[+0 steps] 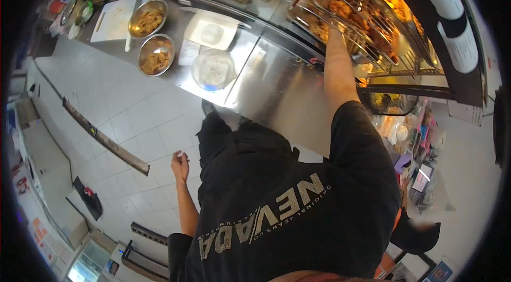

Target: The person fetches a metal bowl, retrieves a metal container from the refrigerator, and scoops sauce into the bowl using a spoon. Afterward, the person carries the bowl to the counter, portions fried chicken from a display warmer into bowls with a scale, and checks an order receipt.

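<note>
Now | R hand point(333, 27) at browned food point(348, 9) | grip hidden, can't tell | long axis far-L to near-R

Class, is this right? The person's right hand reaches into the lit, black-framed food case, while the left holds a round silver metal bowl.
No: in the head view, the bare left hand hangs over pale floor tiles, clear of the silver metal bowls. The right hand does reach into the lit case.
</note>
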The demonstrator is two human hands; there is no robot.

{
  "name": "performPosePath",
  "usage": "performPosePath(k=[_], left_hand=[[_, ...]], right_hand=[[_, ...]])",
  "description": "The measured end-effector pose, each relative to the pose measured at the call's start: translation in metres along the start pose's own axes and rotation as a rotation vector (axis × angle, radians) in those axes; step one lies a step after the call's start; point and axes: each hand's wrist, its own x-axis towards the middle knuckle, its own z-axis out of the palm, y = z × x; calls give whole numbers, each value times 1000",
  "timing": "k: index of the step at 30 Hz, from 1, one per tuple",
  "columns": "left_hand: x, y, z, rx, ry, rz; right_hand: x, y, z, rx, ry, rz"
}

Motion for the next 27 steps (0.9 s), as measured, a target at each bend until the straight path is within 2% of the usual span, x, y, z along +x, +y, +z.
performPosePath(k=[3,4,5,8,12,15,16,17,18,19,21,26,27], left_hand=[[-49,-47,-12,-137,31,-144],[-65,-52,-12,-159,47,-286],[-78,-73,-10,-240,65,-343],[-111,-46,-7,-216,88,-383],[-110,-103,5,-108,12,-319],[-76,-86,10,-173,-53,-323],[-67,-52,5,-71,-81,-296],[-55,-52,1,-78,-96,-256],[-43,-58,8,-248,-4,-361],[-37,-22,2,-239,37,-412],[-23,0,-5,-280,54,-383],[-26,-2,0,-349,70,-344],[-32,-11,4,-358,60,-336]], right_hand=[[-4,2,10,5,-20,15],[-3,3,16,1,-20,10],[-7,6,19,3,-12,1],[-23,15,25,16,-1,-17],[-35,27,24,26,15,-27],[-35,37,23,11,15,-34],[-33,42,24,9,13,-44],[-32,43,24,2,8,-56],[-31,43,24,4,-2,-72],[-30,44,23,5,-13,-76],[-29,38,20,3,-19,-83],[-40,28,13,47,-1,-61],[-34,49,25,26,-23,-63]])
